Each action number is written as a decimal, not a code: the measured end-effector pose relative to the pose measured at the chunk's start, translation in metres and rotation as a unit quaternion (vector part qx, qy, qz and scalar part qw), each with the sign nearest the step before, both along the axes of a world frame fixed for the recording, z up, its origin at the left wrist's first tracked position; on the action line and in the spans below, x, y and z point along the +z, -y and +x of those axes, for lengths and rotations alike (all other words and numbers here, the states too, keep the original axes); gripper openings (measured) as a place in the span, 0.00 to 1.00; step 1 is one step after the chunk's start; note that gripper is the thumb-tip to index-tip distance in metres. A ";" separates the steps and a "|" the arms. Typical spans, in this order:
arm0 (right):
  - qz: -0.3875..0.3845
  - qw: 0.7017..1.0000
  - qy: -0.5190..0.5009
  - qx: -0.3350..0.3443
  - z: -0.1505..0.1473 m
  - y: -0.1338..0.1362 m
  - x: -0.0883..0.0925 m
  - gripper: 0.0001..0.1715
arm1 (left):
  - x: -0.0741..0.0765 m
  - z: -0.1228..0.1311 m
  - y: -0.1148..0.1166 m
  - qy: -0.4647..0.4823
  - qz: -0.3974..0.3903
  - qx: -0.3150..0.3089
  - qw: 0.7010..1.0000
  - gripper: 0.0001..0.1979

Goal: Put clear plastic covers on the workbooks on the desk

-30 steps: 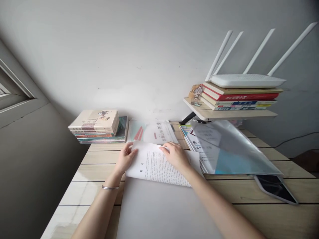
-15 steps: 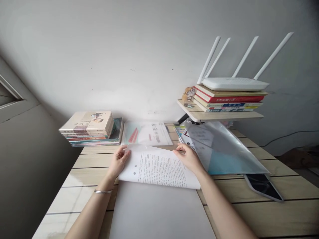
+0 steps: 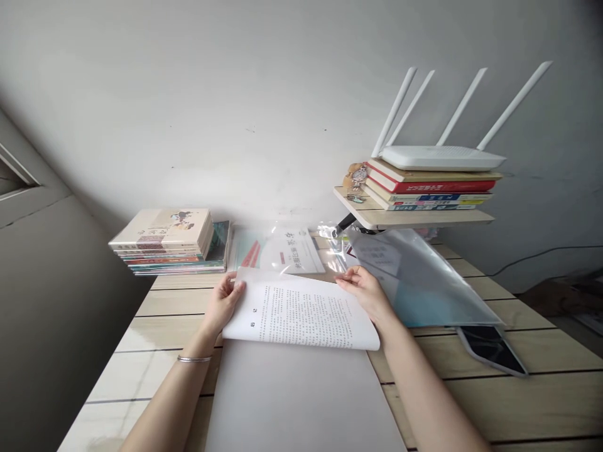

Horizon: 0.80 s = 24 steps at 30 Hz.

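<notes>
A printed page (image 3: 301, 314) with lines of Chinese characters lies turned sideways in front of me, its lower edge raised and curved. My left hand (image 3: 227, 300) is closed at its upper left corner, thumb on top. At the upper right edge my right hand (image 3: 365, 290) pinches the page between thumb and fingers. Clear plastic film (image 3: 325, 251) with bright reflections stands up beyond the page, between the hands; how it joins the page is hidden. Below the page extends a blank white sheet (image 3: 301, 395); I cannot tell whether both belong to one book.
Stacked books (image 3: 162, 242) stand at the back left. Behind the film lies a booklet (image 3: 277, 248). On the right are a clear plastic cover (image 3: 433, 289), a phone (image 3: 492, 348) and a small raised shelf (image 3: 424, 218) bearing books and a white router (image 3: 440, 157).
The clear film now rises and shines behind the page. My right hand has shifted slightly right and up, and the page's right side has lifted a little. My left hand has barely moved.
</notes>
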State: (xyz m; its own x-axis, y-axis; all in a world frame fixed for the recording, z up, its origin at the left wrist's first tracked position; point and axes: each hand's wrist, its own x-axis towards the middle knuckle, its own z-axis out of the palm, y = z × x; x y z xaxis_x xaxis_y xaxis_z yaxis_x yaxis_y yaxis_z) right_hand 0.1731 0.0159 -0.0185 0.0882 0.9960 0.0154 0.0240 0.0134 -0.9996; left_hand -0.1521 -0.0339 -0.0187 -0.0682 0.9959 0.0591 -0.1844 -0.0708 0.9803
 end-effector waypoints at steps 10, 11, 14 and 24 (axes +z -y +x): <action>0.039 0.999 0.003 0.021 0.004 0.000 0.006 0.33 | -0.004 -0.003 -0.005 -0.032 -0.016 0.042 0.998 0.21; 0.041 0.999 0.004 0.029 0.005 0.001 0.007 0.33 | -0.004 -0.003 -0.005 -0.036 -0.016 0.047 0.998 0.22; 0.062 0.996 0.024 0.051 0.008 0.003 0.007 0.31 | -0.003 -0.003 -0.005 -0.053 -0.015 0.057 0.997 0.22; 0.342 0.858 0.364 -0.119 -0.012 0.015 0.056 0.12 | -0.006 -0.001 -0.006 -0.071 0.023 0.053 0.996 0.21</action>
